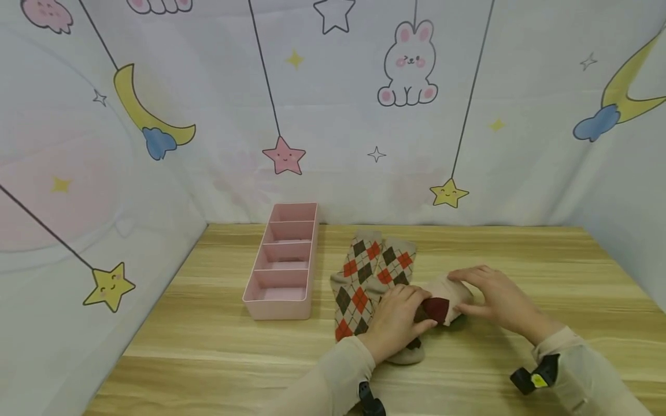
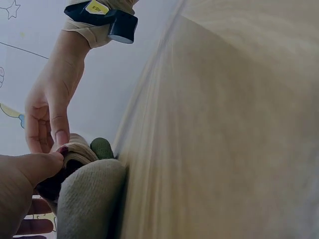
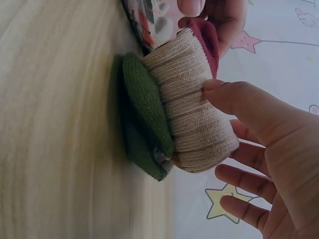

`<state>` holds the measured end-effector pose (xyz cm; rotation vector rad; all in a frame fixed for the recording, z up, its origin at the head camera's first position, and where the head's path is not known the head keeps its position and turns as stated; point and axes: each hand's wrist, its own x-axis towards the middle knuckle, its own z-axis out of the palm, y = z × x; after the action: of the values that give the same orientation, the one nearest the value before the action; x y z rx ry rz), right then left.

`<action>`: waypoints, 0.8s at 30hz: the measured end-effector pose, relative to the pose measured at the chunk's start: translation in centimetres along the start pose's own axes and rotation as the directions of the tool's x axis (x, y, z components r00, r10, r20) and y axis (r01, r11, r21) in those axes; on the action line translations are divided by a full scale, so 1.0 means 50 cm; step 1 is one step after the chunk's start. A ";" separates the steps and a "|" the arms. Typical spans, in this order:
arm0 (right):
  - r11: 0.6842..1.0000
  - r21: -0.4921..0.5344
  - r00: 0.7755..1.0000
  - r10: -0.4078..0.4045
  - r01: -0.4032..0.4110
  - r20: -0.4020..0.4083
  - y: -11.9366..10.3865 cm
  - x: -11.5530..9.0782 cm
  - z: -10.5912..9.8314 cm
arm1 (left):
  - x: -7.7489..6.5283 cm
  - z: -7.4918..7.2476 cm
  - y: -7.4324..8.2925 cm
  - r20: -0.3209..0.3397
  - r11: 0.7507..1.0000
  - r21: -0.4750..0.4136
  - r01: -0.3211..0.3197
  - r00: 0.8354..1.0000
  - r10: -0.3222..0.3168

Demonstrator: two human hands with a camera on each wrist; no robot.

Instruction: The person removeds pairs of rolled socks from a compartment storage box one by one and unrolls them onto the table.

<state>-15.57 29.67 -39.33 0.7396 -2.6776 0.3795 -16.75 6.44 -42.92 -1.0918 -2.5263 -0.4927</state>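
A rolled pair of socks (image 1: pixel 455 294) with a beige ribbed cuff (image 3: pixel 192 104) is held between both hands. A dark red part (image 1: pixel 436 310) shows at its left end, and a green part (image 3: pixel 147 104) lies underneath, against the table. My left hand (image 1: pixel 398 318) pinches the dark red end with thumb and fingers, over the lower part of the argyle socks. Thumb on the cuff and fingers behind it, my right hand (image 1: pixel 502 300) grips the roll's right side. Two beige argyle socks (image 1: pixel 359 268) with orange and dark diamonds lie flat to the left, partly hidden by my left hand.
A pink divided box (image 1: pixel 281 309) with several compartments stands left of the argyle socks. The wooden table (image 1: pixel 208 358) meets a white printed cloth (image 1: pixel 343 115) at its back edge. Near the left hand, a greyish sock toe (image 2: pixel 92 199) sticks out.
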 end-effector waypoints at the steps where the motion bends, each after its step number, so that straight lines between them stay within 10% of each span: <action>1: 1.000 0.002 1.000 0.002 -0.002 0.000 0.002 -0.001 0.002 | 0.000 0.000 0.000 -0.004 1.000 0.001 -0.001 1.000 0.001; 24: 0.987 -0.002 0.985 0.160 -0.160 0.057 -0.020 -0.022 0.028 | 0.000 -0.004 -0.002 -0.057 0.995 0.084 -0.056 0.997 0.061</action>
<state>-14.51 28.85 -40.88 0.5450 -2.8002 0.4072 -16.79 6.26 -42.79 -1.1008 -2.4333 -0.3965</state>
